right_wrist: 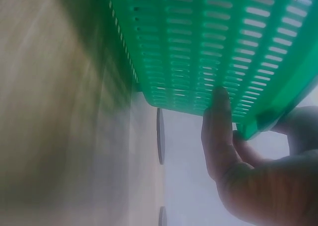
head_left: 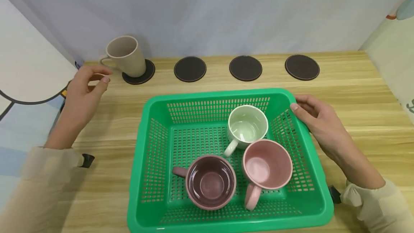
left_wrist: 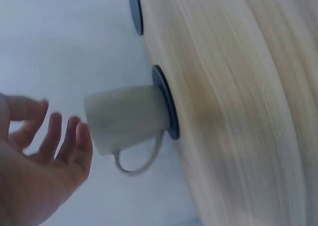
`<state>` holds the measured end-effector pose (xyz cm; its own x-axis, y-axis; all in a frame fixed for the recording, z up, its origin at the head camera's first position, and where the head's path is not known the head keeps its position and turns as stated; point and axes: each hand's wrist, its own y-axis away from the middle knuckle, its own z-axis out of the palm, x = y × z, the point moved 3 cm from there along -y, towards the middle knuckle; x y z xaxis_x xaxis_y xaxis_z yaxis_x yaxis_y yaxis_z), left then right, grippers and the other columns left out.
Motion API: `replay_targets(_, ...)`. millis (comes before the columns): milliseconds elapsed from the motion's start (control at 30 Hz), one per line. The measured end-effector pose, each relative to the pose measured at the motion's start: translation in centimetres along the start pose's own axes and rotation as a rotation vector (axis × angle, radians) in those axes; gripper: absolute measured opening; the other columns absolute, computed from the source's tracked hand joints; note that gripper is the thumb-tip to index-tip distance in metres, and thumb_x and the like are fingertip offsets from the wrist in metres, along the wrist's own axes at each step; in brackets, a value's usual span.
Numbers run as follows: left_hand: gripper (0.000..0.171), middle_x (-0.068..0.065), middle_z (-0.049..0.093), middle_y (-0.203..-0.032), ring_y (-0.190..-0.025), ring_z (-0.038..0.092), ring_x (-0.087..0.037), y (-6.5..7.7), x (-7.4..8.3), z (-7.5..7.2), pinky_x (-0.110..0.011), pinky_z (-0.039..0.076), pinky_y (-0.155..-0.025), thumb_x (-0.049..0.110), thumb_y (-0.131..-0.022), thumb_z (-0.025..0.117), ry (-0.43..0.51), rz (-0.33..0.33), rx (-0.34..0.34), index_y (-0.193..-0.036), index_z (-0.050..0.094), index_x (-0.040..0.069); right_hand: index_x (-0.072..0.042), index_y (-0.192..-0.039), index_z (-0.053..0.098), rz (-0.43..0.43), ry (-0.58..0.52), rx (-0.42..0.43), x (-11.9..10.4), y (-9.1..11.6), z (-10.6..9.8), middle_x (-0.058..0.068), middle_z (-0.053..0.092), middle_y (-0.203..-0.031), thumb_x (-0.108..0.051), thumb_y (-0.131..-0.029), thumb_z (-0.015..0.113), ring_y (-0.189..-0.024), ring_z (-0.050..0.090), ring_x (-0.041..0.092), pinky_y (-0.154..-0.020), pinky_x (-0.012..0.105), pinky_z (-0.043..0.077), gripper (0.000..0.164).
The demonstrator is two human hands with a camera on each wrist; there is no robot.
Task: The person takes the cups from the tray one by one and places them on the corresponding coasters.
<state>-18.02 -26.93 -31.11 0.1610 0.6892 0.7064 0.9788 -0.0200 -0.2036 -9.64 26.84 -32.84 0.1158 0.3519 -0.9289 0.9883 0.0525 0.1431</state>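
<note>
A beige mug (head_left: 124, 57) stands upright on the leftmost black coaster (head_left: 149, 73), its handle toward my left hand (head_left: 84, 91). That hand is beside the mug with fingers loosely bent and nothing between them; in the left wrist view the fingertips show apart near the mug's rim. My right hand (head_left: 323, 128) holds the green plastic basket (head_left: 139, 161) at its far right corner, thumb over the rim and fingers against the outer wall. Inside the basket are a pale green mug (head_left: 247, 127), a pink mug (head_left: 271, 164) and a dark mauve mug (head_left: 211, 182).
Three more black coasters, the left one (head_left: 190, 69), the middle one (head_left: 245, 68) and the right one (head_left: 302, 67), lie in a row along the back of the wooden table (head_left: 349, 89). Behind them hangs a pale cloth (head_left: 226, 13). A patterned panel (head_left: 29, 56) stands at the left.
</note>
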Motion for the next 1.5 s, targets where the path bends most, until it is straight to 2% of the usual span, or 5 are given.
replay_targets(367, 0.026, 0.007, 0.060, -0.119, -0.112, 0.055, -0.002, 5.9, 6.6, 1.6, -0.008, 0.045, -0.091, 0.000, -0.097, 0.057, 0.089, 0.349, -0.165, -0.118, 0.064, 0.013, -0.009, -0.136, 0.052, -0.002, -0.017, -0.005, 0.1, 0.1, -0.1, -0.007, 0.068, -0.111, -0.032, -0.101, 0.055, -0.087, 0.069, 0.006, -0.069, 0.023, 0.059, 0.041)
replay_targets(467, 0.028, 0.008, 0.060, -0.119, -0.113, 0.056, -0.002, 7.2, 8.0, 2.2, -0.010, 0.046, -0.092, 0.001, -0.097, 0.058, 0.092, 0.384, -0.249, -0.119, 0.064, 0.017, -0.009, -0.136, 0.052, 0.001, -0.021, -0.005, 0.2, 0.2, -0.2, -0.008, 0.068, -0.112, -0.032, -0.101, 0.056, -0.088, 0.069, 0.006, -0.069, 0.023, 0.059, 0.041)
replay_targets(900, 0.027, 0.014, 0.063, -0.114, -0.099, 0.061, -0.005, 10.6, 11.5, 4.8, -0.022, 0.056, -0.079, 0.009, -0.099, 0.059, 0.141, 0.396, -0.575, -0.115, 0.061, 0.030, -0.011, -0.136, 0.051, 0.016, -0.021, -0.015, 0.2, -0.1, -0.2, -0.008, 0.067, -0.110, -0.032, -0.101, 0.056, -0.085, 0.068, 0.006, -0.067, 0.024, 0.059, 0.042)
replay_targets(1167, 0.014, 0.010, 0.064, -0.111, -0.101, 0.064, -0.009, 11.2, 12.3, 6.1, -0.025, 0.059, -0.067, 0.024, -0.102, 0.055, 0.215, 0.275, -0.786, -0.114, 0.060, 0.030, -0.011, -0.136, 0.052, 0.008, -0.024, -0.013, 0.1, -0.1, -0.2, -0.009, 0.068, -0.109, -0.031, -0.101, 0.056, -0.085, 0.068, 0.006, -0.067, 0.023, 0.059, 0.041)
replay_targets(1500, 0.014, 0.009, 0.065, -0.107, -0.066, 0.063, -0.005, 11.4, 13.3, 6.9, -0.025, 0.057, -0.058, 0.037, -0.102, 0.053, 0.157, 0.261, -1.020, -0.113, 0.059, 0.031, -0.008, -0.136, 0.052, -0.017, -0.041, -0.018, 0.0, 0.0, -0.1, -0.005, 0.067, -0.112, -0.029, -0.101, 0.056, -0.088, 0.069, 0.007, -0.068, 0.023, 0.059, 0.041)
